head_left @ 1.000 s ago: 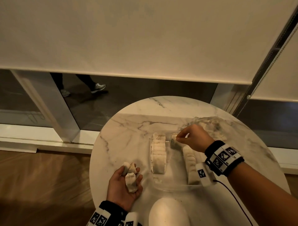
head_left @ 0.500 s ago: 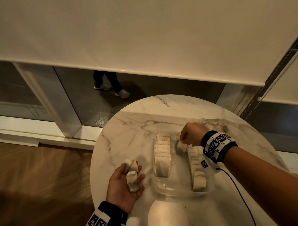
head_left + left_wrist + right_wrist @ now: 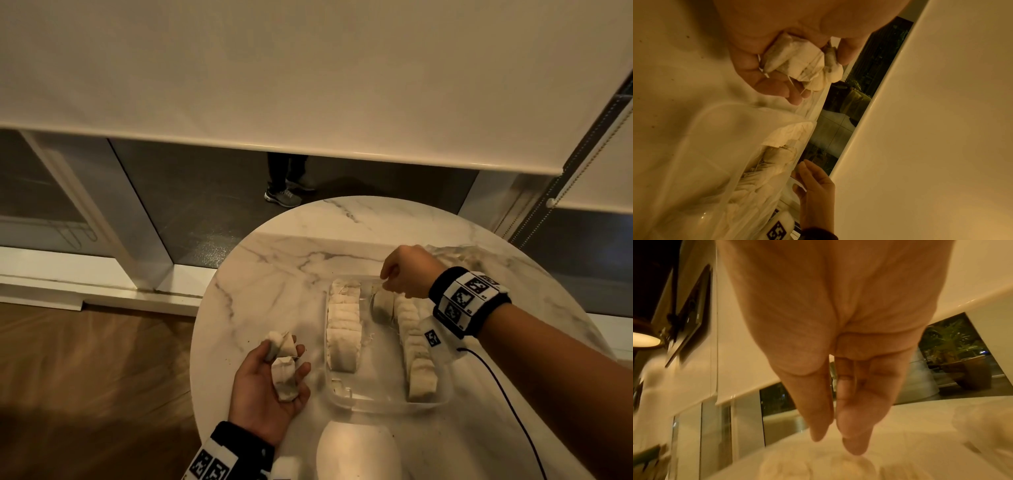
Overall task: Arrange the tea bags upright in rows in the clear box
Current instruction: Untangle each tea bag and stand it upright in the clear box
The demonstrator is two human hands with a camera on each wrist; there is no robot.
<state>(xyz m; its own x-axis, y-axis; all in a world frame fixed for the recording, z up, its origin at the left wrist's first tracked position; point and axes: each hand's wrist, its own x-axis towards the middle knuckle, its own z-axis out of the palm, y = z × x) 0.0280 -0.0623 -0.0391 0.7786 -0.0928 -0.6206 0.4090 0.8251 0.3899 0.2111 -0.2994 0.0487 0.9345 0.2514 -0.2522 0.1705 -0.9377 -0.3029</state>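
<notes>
While hidden from the right wrist view, left hand (image 3: 270,380) cupping tea bags (image 3: 801,63); right hand (image 3: 406,272) fingers together.

Dim, warm yellow-orange light in all views. Head view was sharp at centre, floor (image 3: 85,377) smeared at the left edge, straight lines bowed by the wide lens. Right wrist view was motion-blurred, table (image 3: 920,426) soft; lamp (image 3: 645,340) glowed at left. Left wrist view was grainy.

You face a cream roller blind (image 3: 308,68) lowered over dark windows (image 3: 212,205). The round marble surface (image 3: 274,274) stands on wood flooring (image 3: 85,377). Warm, dim light.
</notes>
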